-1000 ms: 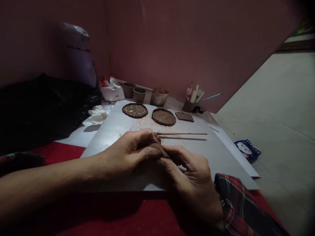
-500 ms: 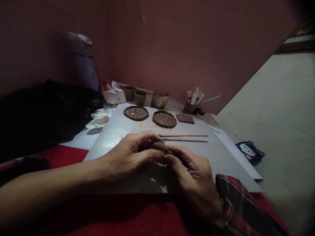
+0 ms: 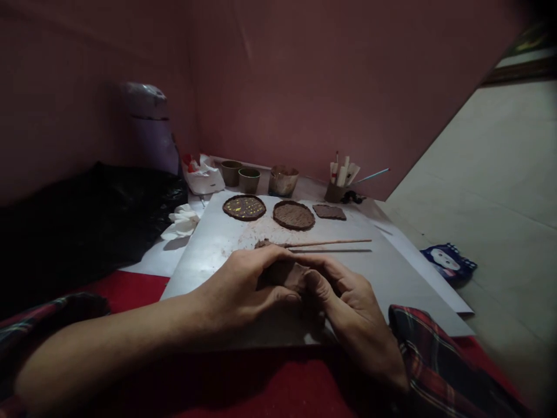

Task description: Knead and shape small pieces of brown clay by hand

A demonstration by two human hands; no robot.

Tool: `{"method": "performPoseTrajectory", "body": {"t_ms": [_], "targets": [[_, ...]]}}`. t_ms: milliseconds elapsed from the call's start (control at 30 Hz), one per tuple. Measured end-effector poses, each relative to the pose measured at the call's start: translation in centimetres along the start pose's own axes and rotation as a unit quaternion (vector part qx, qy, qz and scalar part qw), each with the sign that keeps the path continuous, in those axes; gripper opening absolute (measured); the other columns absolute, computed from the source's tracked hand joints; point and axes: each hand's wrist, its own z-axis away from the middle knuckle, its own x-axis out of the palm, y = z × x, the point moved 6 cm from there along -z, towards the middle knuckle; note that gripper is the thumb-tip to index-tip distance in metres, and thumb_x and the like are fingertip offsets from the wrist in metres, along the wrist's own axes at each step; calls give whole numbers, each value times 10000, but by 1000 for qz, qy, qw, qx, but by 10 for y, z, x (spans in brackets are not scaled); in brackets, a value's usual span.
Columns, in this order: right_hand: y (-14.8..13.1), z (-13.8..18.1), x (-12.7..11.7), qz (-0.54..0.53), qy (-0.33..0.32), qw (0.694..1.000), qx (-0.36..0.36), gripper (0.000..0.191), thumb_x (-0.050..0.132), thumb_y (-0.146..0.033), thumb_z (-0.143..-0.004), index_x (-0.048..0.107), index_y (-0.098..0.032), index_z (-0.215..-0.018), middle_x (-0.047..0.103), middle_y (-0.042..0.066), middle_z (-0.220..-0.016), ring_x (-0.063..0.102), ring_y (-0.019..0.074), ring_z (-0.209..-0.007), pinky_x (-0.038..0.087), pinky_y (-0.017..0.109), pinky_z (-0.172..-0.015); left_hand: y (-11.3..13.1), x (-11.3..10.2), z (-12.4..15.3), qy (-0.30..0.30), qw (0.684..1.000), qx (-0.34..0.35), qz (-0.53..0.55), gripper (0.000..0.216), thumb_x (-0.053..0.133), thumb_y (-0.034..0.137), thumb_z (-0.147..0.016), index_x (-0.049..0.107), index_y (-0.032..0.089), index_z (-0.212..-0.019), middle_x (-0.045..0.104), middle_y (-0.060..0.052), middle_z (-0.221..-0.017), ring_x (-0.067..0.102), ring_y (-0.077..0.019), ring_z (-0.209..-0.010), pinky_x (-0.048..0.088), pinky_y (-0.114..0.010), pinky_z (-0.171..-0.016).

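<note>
Between my two hands is a lump of brown clay, raised above the near part of a white board. My left hand curls round it from the left, thumb along its near side. My right hand closes on its right end, with the thumb pressed on top. Just beyond my fingers lies a thin stick, its left end by a small rough clay piece. Farther back are a round clay disc with yellow specks, a plain round clay disc and a flat clay slab.
Along the back stand two small cups, a stained clear cup and a holder with paper rolls and sticks. Crumpled tissue and a black plastic bag lie left. A dark blue packet is on the floor tiles.
My thumbs have shifted on the clay, so more of its top shows. The view has tilted slightly, and the small clay piece at the stick's left end now shows beyond my left hand.
</note>
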Motion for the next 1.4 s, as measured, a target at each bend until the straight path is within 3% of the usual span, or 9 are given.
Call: {"method": "performPoseTrajectory", "body": {"t_ms": [100, 267, 600, 800, 900, 967, 1167, 1267, 1400], "targets": [[1, 1, 1, -7, -9, 1000, 11, 261, 493, -337, -932, 581, -263, -1167, 702, 10, -940, 676, 164, -867, 542, 270, -770, 0, 0, 1, -3, 1000, 3, 10, 245, 564, 285, -862, 595, 150, -1064, 655, -44, -953, 595, -158, -825, 464, -250, -717], [0, 2, 7, 12, -36, 999, -1, 271, 569, -282, -892, 577, -268, -1163, 681, 22, -1086, 658, 180, -956, 531, 292, -819, -2, -4, 2, 19, 1000, 6, -5, 139, 559, 168, -838, 605, 139, -967, 666, -44, -904, 606, -154, -790, 456, -244, -686], [1, 1, 9, 67, -44, 997, -18, 296, 593, -215, -859, 569, -233, -1154, 689, 38, -1066, 659, 185, -937, 526, 300, -816, -5, -5, -1, 56, 998, 13, -6, 128, 496, 107, -848, 619, 137, -864, 655, -11, -766, 582, -123, -685, 441, -222, -631], [4, -4, 4, 9, -18, 1000, -7, 272, 531, -251, -904, 573, -245, -1173, 672, 33, -1127, 644, 185, -1015, 512, 307, -873, -9, -4, -5, 55, 998, 21, 32, 222, 483, 174, -891, 611, 146, -1070, 686, -64, -1028, 627, -176, -936, 479, -278, -823], [6, -8, -1, -13, 10, 1000, -8, 275, 537, -300, -904, 582, -232, -1167, 673, 42, -1127, 634, 199, -1030, 507, 332, -890, -5, -5, -5, 71, 996, 62, -8, 414, 582, 163, -831, 520, 148, -1240, 636, -92, -1163, 589, -194, -1041, 456, -303, -904], [4, -11, -1, -12, 14, 1000, -17, 275, 539, -315, -904, 591, -229, -1160, 675, 42, -1119, 632, 200, -1021, 509, 335, -881, -2, -7, -6, 84, 991, 89, -48, 495, 623, 99, -773, 505, 154, -1251, 636, -89, -1128, 590, -194, -1006, 467, -307, -880], [-4, -30, 0, -7, 18, 999, -27, 303, 509, -363, -918, 573, -221, -1178, 671, 60, -1104, 648, 191, -961, 541, 296, -746, 3, -23, -12, 152, 963, 174, -139, 327, 576, 78, -806, 560, 137, -1127, 654, -93, -1052, 604, -191, -956, 466, -302, -850], [-2, -33, -1, 15, 46, 997, -68, 275, 523, -351, -912, 562, -216, -1148, 680, 54, -1045, 653, 183, -924, 534, 289, -735, -3, -24, -17, 139, 964, 157, -165, 286, 582, 107, -817, 572, 141, -1101, 662, -87, -1013, 614, -193, -918, 472, -294, -807], [3, -26, 4, 82, 18, 991, -109, 228, 497, -286, -930, 566, -208, -1134, 671, 49, -1044, 638, 179, -957, 503, 299, -817, -4, -16, -16, 110, 954, 165, -225, 144, 535, 147, -858, 611, 120, -978, 662, -78, -859, 599, -174, -756, 456, -283, -695]]}}
